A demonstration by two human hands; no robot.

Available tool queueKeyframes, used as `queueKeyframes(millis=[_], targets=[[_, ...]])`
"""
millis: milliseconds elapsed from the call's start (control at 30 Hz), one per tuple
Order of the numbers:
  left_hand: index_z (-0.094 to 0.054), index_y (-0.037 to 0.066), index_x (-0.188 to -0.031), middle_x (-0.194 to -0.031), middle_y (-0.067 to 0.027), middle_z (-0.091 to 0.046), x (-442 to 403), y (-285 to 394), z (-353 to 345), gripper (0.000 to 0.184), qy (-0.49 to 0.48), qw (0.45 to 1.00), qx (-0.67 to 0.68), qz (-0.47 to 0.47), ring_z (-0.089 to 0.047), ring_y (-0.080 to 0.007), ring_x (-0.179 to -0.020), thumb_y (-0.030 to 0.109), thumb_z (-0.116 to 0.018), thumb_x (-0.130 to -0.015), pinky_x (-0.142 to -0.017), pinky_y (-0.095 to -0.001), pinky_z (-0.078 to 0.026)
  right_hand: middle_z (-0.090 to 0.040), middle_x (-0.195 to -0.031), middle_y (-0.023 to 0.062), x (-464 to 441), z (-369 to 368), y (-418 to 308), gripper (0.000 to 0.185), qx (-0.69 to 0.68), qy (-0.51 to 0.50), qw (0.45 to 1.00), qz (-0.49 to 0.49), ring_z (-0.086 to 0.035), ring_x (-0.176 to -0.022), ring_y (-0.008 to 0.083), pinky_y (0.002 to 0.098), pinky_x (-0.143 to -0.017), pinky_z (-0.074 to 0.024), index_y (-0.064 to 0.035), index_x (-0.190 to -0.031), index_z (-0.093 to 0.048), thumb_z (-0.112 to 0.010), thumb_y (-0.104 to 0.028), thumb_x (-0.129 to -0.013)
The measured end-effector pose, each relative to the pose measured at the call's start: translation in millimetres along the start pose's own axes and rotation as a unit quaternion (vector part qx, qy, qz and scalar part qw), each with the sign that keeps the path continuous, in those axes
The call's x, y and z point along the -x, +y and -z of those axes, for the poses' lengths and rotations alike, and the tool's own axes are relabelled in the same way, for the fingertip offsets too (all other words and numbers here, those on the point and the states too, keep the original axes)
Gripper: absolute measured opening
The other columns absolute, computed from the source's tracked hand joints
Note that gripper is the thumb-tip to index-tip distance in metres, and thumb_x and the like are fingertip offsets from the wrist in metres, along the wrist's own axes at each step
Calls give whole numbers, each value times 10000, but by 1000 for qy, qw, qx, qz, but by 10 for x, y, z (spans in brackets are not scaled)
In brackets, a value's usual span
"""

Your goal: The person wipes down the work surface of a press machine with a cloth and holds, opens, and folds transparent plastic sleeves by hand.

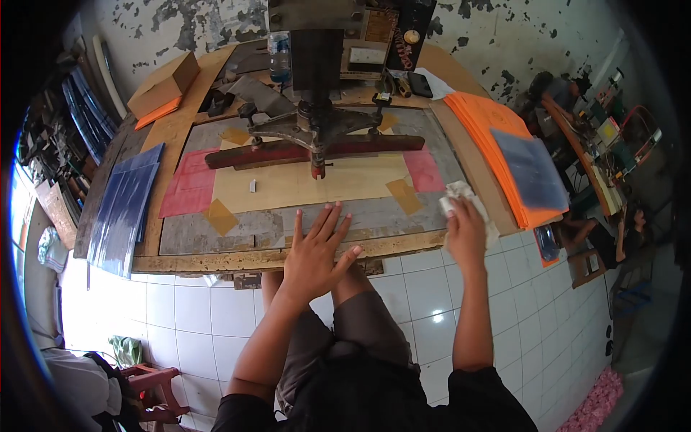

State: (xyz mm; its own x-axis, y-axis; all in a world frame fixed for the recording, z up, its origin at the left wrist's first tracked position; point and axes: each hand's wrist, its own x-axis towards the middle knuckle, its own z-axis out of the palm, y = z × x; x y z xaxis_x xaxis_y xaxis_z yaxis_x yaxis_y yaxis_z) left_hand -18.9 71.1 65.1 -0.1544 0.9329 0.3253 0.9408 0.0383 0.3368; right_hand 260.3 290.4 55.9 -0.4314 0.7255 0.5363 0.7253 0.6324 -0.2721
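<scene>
My left hand [314, 252] lies with its fingers spread at the front edge of the grey metal plate [273, 225], holding nothing. At the plate's right front corner, my right hand [466, 229] has its fingers closed on a white cloth [487, 214]. A pale yellow sheet [288, 186] is fixed on the plate with brown tape [405, 196]. Pink pieces [188, 183] lie at both ends of the sheet. Over it stands the press head [314, 133] with a long dark red bar. A small white piece [253, 186] rests on the sheet.
Blue plastic sheets [122, 209] lie at the left. Orange sheets [489, 144] with a clear blue sheet [529, 169] on top are stacked at the right. A cardboard box [164, 83] sits at the back left. Other people [561, 93] are at the far right.
</scene>
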Motion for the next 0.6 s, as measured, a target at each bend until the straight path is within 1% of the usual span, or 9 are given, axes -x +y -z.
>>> queueKeyframes(millis=[67, 167, 267, 300, 333, 400, 467, 533, 600], targets=[[-519, 96, -1641, -1775, -121, -390, -3, 13, 17, 649, -6, 1000, -3, 3, -328, -288, -1657, 490, -493, -1127, -1359, -642, -81, -659, -1469, 184, 99, -99, -437, 358, -64, -37, 994, 85, -593, -1397, 409, 549, -1181, -451, -66, -1396, -694, -665, -125, -1044], [-546, 80, -1618, -1760, -145, -406, 6, -30, -49, 704, 8, 1000, -4, -9, -332, -288, -1654, 576, -459, -1126, -1356, -648, -101, -660, -1453, 166, 238, -142, -1242, 362, -140, -73, 959, 236, -595, -1402, 400, 550, -1170, -464, -79, -1380, -699, -683, -124, -1021], [-547, 69, -1614, -1759, -148, -407, 13, -68, -45, 689, 4, 1000, 18, -12, -334, -289, -1653, 552, -458, -1131, -1354, -648, -106, -658, -1464, 134, 73, -198, -1309, 351, -185, -90, 944, 258, -610, -1378, 392, 541, -1152, -478, -102, -1353, -719, -702, -139, -1004], [-546, 67, -1614, -1759, -148, -408, 14, -71, -40, 686, 6, 1000, 15, -14, -334, -289, -1653, 547, -456, -1132, -1354, -647, -105, -675, -1439, 111, -44, -206, -1191, 319, -199, -120, 946, 225, -629, -1346, 388, 533, -1130, -491, -122, -1326, -739, -708, -166, -1012], [-545, 64, -1614, -1759, -148, -408, 13, -59, -42, 683, 8, 1000, 13, -14, -334, -288, -1653, 541, -454, -1133, -1355, -645, -104, -692, -1407, 106, -148, -325, -1006, 306, -166, -61, 959, 220, -642, -1323, 381, 524, -1122, -496, -132, -1316, -751, -704, -185, -1018], [-542, 64, -1617, -1757, -149, -411, 36, -44, -35, 681, 9, 1000, 6, -15, -337, -289, -1651, 536, -453, -1134, -1355, -643, -104, -682, -1447, 124, -391, -294, -644, 321, -100, -80, 984, 124, -643, -1335, 370, 528, -1125, -490, -122, -1348, -734, -676, -200, -1042], [-536, 68, -1621, -1753, -151, -416, 35, -30, -30, 682, 11, 1000, -3, -19, -343, -293, -1648, 538, -454, -1134, -1357, -640, -104, -658, -1503, 137, -492, -352, -212, 355, -17, -44, 997, 65, -629, -1364, 363, 527, -1139, -480, -102, -1395, -706, -663, -210, -1059], [-535, 68, -1623, -1753, -151, -414, 59, -9, -40, 688, 9, 1000, -13, -25, -341, -303, -1648, 542, -464, -1129, -1355, -643, -104, -656, -1504, 138, -457, -223, -55, 385, -37, -55, 997, 48, -617, -1380, 366, 533, -1155, -466, -99, -1422, -694, -673, -228, -1060], [-531, 67, -1625, -1757, -151, -406, 128, 16, -51, 697, 10, 999, -17, -27, -336, -313, -1649, 546, -483, -1121, -1353, -647, -106, -656, -1501, 142, -281, -104, -84, 390, -41, -58, 996, 60, -613, -1380, 381, 532, -1161, -458, -88, -1427, -690, -673, -233, -1066]])
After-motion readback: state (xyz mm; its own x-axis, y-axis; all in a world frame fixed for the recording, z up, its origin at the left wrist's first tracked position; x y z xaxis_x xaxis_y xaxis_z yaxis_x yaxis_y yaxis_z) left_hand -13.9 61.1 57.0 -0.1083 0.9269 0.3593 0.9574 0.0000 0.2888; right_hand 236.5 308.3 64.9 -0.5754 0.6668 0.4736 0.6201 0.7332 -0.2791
